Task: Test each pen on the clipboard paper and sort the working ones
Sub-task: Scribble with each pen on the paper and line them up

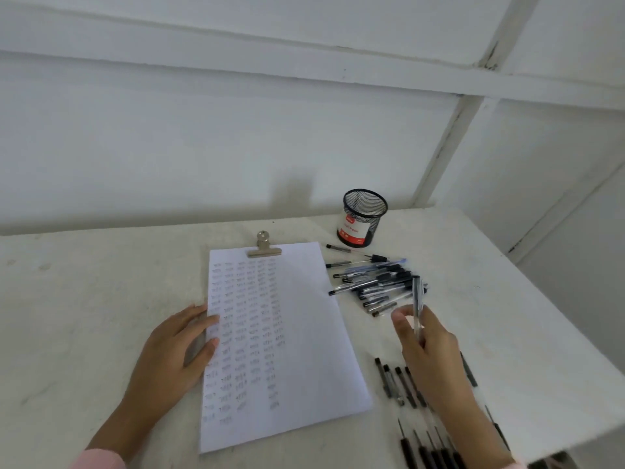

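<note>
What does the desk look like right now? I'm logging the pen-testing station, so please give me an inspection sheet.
Surface: white table, faintly marked, set against a white wall.
Job's things: clipboard paper under a metal clip, left columns filled with scribbles; pile of pens to its right; rows of pens nearer the person; mesh cup looks empty.
Clutter: nothing seen.
Hands: left hand flat on the paper's left edge; right hand holds one pen upright above the table.
Cables: nothing seen.
Surroundings: white panelled wall; pink sleeve at bottom left.
</note>
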